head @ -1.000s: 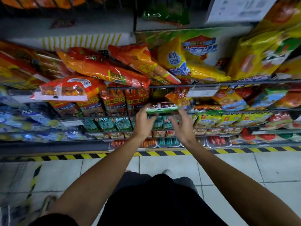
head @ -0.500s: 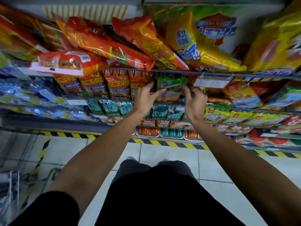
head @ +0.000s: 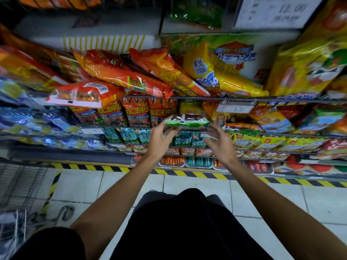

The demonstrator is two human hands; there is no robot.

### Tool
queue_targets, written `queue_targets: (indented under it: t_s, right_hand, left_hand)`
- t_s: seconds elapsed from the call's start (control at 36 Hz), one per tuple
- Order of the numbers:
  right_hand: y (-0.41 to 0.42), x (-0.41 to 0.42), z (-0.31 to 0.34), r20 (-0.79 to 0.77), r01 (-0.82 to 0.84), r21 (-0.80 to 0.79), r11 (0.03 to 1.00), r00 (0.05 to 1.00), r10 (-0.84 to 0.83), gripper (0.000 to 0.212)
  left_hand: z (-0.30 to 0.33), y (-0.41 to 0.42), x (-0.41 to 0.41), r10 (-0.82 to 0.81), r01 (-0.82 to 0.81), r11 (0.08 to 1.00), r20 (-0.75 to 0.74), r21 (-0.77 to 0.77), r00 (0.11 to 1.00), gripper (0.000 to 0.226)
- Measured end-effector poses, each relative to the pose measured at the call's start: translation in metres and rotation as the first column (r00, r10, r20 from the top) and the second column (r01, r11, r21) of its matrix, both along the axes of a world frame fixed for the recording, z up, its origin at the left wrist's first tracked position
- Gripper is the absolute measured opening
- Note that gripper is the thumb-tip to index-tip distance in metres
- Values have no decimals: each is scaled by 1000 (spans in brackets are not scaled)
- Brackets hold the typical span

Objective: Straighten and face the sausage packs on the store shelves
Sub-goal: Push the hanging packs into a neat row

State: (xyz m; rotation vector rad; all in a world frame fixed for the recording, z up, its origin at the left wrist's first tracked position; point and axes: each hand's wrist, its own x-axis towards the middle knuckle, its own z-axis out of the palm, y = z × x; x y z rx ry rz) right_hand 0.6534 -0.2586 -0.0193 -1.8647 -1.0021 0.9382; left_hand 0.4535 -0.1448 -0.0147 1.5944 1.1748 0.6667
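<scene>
At mid-shelf | left hand (head: 163,136) pinched green sausage pack (head: 186,121) | right hand (head: 218,140) hovered loose-fingered, empty | best seated label-forward, square to rail (head: 272,100)

Dim store lighting with a cool cast, glare streaks on the glossy orange packs (head: 120,72) at upper centre, strong wide-angle bending toward the frame edges, motion blur at left and right margins, black clothing at bottom underexposed, centre moderately sharp.

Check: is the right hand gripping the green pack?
No: the right hand is open just below the green pack's right end, while the left hand holds it.
</scene>
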Motion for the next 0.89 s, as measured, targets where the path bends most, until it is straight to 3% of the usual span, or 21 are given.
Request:
queue_targets:
  t_s: [0.03,0.11,0.17,0.22,0.28,0.31,0.36,0.44,0.56,0.61,0.67,0.78,0.89]
  right_hand:
    - [-3,-3,-2,-51,-8,-26,1000,999,7,70]
    - [-11,-13,-7,-260,-30,-52,998,965,15,91]
    - [-15,-22,-8,-445,24,-53,998,894,-45,99]
    - [-19,-31,-7,-657,99,-57,993,746,-112,93]
    - [-23,-40,-5,-801,131,-28,991,590,-100,75]
    - [-24,-45,-4,-810,138,-5,990,580,-85,66]
    - [-25,-53,-1,-727,202,32,979,676,-115,52]
    - [-29,-57,6,-558,339,62,939,792,-248,57]
    - [-31,-48,16,-355,286,160,945,910,-215,50]
    - [-29,-43,23,-277,257,186,948,940,-200,53]
    - [-28,-36,29,-209,261,190,947,953,-220,61]
    - [-25,-22,39,40,172,183,968,982,-182,76]
    - [-19,-16,44,235,29,178,984,969,-71,72]
  left_hand:
    - [0,-3,-6,13,-13,1000,17,3,1000,13]
    - [11,-13,-23,53,-52,999,68,-12,996,19]
    - [16,-19,-32,67,-58,997,168,-54,984,9]
    - [21,-24,-37,105,-64,986,283,-152,953,9]
    - [22,-29,-39,143,-42,958,347,-282,927,25]
    - [22,-32,-41,152,-15,937,368,-349,917,31]
    - [20,-37,-42,167,58,879,420,-473,892,39]
    - [14,-36,-47,188,125,792,432,-598,882,43]
    - [8,-33,-59,41,156,751,280,-642,959,44]
    - [4,-34,-67,-47,147,791,180,-594,983,22]
    - [0,-38,-77,-28,53,885,61,-463,998,17]
    - [4,-51,-92,62,-60,992,11,-112,998,32]
    - [21,-44,-81,-100,105,993,-100,52,990,62]
